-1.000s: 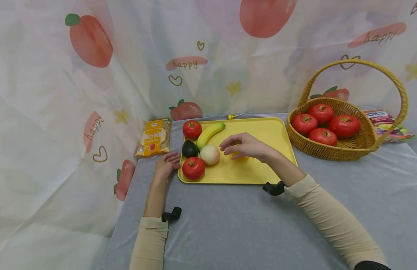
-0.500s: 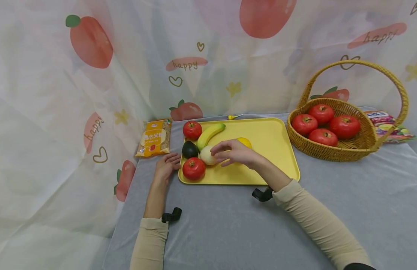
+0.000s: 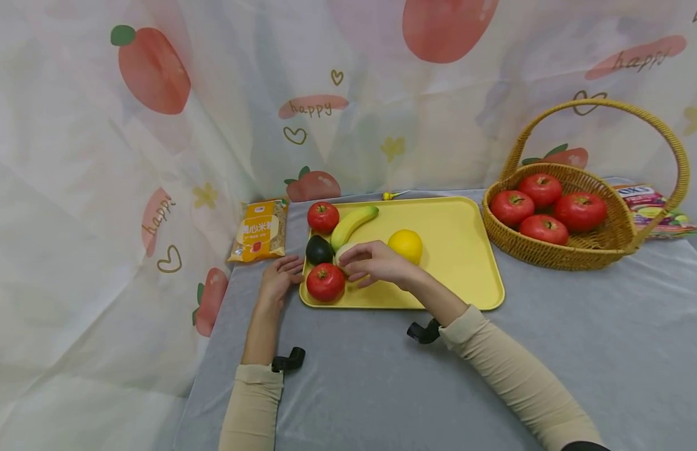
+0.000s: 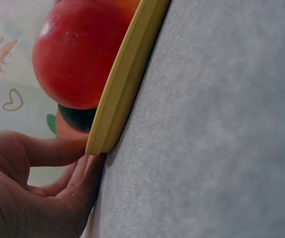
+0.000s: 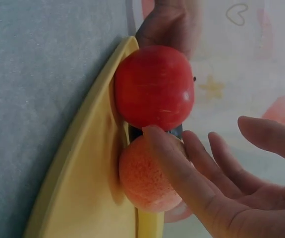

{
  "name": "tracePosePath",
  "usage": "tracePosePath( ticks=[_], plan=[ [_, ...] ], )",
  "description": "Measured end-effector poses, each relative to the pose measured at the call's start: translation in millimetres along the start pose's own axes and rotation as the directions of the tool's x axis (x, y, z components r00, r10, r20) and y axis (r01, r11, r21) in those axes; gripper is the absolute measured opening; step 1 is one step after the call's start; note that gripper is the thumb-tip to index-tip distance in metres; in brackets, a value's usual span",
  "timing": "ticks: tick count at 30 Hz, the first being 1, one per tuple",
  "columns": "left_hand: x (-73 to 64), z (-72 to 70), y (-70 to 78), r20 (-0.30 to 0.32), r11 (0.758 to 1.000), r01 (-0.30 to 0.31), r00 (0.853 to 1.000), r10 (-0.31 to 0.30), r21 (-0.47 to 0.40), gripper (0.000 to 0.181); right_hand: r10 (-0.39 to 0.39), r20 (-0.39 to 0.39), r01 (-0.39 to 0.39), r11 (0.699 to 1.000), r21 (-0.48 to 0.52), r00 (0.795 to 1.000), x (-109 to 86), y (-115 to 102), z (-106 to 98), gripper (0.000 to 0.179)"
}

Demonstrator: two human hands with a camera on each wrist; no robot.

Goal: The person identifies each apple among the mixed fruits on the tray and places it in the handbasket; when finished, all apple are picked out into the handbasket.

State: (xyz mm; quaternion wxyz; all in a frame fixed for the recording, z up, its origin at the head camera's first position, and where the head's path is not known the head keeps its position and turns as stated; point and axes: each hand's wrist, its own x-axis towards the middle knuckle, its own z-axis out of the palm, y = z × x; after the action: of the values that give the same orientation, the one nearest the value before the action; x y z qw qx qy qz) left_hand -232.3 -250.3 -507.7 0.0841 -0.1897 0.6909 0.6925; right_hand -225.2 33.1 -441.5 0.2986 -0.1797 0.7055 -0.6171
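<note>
My left hand [image 3: 277,280] is at the left edge of the yellow tray [image 3: 449,275]; in the left wrist view its thumb and fingers pinch the rim. My right hand [image 3: 380,264] hovers over a pale pinkish peach [image 5: 144,173], fingers spread and loosely bent, not closed round it. The head view shows the peach mostly hidden by that hand. Beside it on the tray lie a red round fruit [image 3: 325,282], a dark avocado [image 3: 319,250], a banana [image 3: 354,226] and another red fruit [image 3: 323,217]. A yellow lemon-like fruit [image 3: 406,246] sits behind the right hand.
A wicker basket [image 3: 557,254] with a tall handle, holding several red fruits, stands right of the tray. An orange food packet [image 3: 260,230] lies at the left and a colourful bag [image 3: 647,210] behind the basket. A small yellow object [image 3: 389,195] lies behind the tray.
My right hand has moved left and slightly toward me, from the yellow fruit to over the peach, uncovering the yellow fruit. The left hand has stayed at the tray's edge.
</note>
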Motion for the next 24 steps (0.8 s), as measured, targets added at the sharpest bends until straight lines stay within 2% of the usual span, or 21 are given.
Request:
tracePosePath(
  ticks=[7, 11, 15, 21, 24],
  plan=[
    [-2.3, 0.8, 0.3, -0.001, 1.0, -0.012, 1.0, 0.012, 0.007, 0.06, -0.029, -0.06, 0.021, 0.99, -0.14, 0.998, 0.5, 0, 15, 0.041],
    [-2.8, -0.1, 0.3, 0.0, 1.0, -0.011, 1.0, 0.011, 0.003, 0.06, -0.061, -0.062, 0.043, 0.962, -0.269, 0.996, 3.3, 3, 25, 0.044],
    [-3.0, 0.2, 1.8, 0.0, 1.0, -0.009, 1.0, 0.009, -0.002, 0.059, -0.11, -0.073, 0.078, 0.935, -0.346, 0.991, 6.1, 6, 34, 0.05],
    [-2.3, 1.6, 1.9, 0.0, 1.0, -0.006, 1.0, 0.006, 0.003, 0.059, -0.118, -0.098, 0.065, 0.902, -0.427, 0.988, 8.8, 15, 45, 0.06],
    [-1.7, 1.6, 1.6, -0.003, 1.0, -0.005, 1.0, 0.005, 0.006, 0.059, -0.095, -0.125, 0.04, 0.921, -0.387, 0.988, 9.9, 19, 47, 0.065]
  ],
)
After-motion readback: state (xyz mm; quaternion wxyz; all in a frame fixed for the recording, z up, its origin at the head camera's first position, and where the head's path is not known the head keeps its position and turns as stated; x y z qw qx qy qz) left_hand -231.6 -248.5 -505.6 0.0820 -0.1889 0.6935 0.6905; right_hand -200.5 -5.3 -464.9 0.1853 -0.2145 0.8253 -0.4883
